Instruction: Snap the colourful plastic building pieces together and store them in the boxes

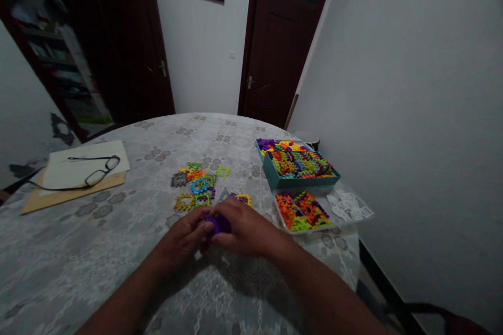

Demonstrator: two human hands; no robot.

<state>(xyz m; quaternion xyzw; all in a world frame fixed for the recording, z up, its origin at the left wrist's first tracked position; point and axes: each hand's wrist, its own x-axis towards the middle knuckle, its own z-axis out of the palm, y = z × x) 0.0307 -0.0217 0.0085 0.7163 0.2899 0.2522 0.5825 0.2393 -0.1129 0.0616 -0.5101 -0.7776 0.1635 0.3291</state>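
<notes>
Between my two hands, just above the near part of the table, is a purple plastic building piece; its exact shape is partly covered by fingers. My left hand pinches it from the left with thumb and fingers. From the right, my right hand curls over it, fingers closed around its edge. Just beyond the hands lies a loose group of square toothed frames, among them a blue frame, a grey frame and a yellow frame. Another yellow frame shows behind my right hand.
On the right stand a teal box of colourful pieces and a clear plastic tray holding orange, purple and green pieces with printed cards. Glasses rest on papers at left. A patterned cloth covers the round table.
</notes>
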